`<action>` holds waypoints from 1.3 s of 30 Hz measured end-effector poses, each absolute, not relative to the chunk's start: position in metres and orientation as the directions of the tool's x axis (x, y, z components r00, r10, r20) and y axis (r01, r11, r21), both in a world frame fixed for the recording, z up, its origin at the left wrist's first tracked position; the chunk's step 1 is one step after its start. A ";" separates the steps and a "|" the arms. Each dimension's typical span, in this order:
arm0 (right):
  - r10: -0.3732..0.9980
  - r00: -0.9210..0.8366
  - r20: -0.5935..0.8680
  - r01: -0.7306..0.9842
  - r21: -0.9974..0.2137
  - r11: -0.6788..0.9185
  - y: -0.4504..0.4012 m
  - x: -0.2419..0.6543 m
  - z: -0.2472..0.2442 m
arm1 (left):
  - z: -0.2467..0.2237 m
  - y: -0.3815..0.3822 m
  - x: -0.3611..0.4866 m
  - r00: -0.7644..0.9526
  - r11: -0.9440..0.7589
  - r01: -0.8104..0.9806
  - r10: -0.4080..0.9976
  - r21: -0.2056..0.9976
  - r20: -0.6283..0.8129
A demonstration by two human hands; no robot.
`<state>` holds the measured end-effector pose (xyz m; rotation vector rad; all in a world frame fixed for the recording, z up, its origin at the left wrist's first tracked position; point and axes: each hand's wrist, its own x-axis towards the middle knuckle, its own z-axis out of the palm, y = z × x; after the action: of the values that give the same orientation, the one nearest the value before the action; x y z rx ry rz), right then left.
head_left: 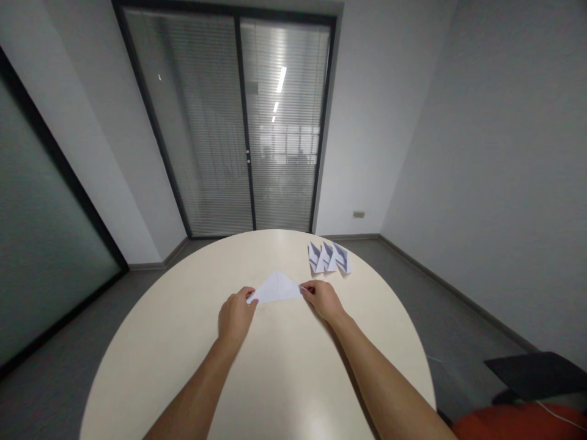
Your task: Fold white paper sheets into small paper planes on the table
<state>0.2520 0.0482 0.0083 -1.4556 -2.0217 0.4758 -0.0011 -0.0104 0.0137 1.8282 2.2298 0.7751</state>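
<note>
One folded white paper (276, 288) is lying across the centre of my view, on or just above the desk (270, 373), its peak pointing away and its long edge facing me; a crease is running down its middle. I am seeing the left hand (236, 315) at its left corner, fingers clamped on the paper there, and the right hand (323, 299) at its right corner, fingers pinching that tip. Beyond the right hand, three folded paper pieces (329, 258) are standing or lying side by side near the far right edge; I cannot tell whether they are touching.

The desk is showing me a smooth, cream, rounded top, with a soft glare near its close edge. Past it, black-framed glass panels (206, 153) with horizontal blinds are filling the back of the room, bright light strips showing in the right pane. A frosted glass panel (48, 232) is leaning into view on the left. Plain pale walls (499, 146) are rising on the right, with a small wall plate (358, 214) low down. Dark grey floor (394, 260) is surrounding the desk. At lower right, a black flat object (536, 374) is sitting above something red-orange (513, 423), with a pale cable (557, 413) crossing it.
</note>
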 end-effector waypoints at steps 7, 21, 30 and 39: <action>0.912 -0.302 0.276 0.850 -0.355 0.389 0.040 0.250 0.023 | 0.022 -0.017 0.004 -0.142 0.081 0.962 0.964 0.263 0.224; 0.889 -0.400 0.224 0.872 -0.204 0.444 0.027 0.243 0.034 | 0.025 -0.016 0.008 -0.027 -0.002 0.989 0.982 0.151 0.187; 0.885 -0.418 0.205 0.878 -0.159 0.452 0.028 0.242 0.033 | 0.026 -0.015 0.013 0.040 -0.067 0.986 0.985 0.153 0.169; 0.881 -0.427 0.206 0.871 -0.169 0.462 0.026 0.244 0.036 | 0.028 -0.013 0.012 0.038 -0.067 0.981 0.986 0.183 0.161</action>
<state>0.2443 0.0264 0.0360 -1.5037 -2.4493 0.0536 0.0117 -0.0133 0.0282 2.2471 2.1302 0.3813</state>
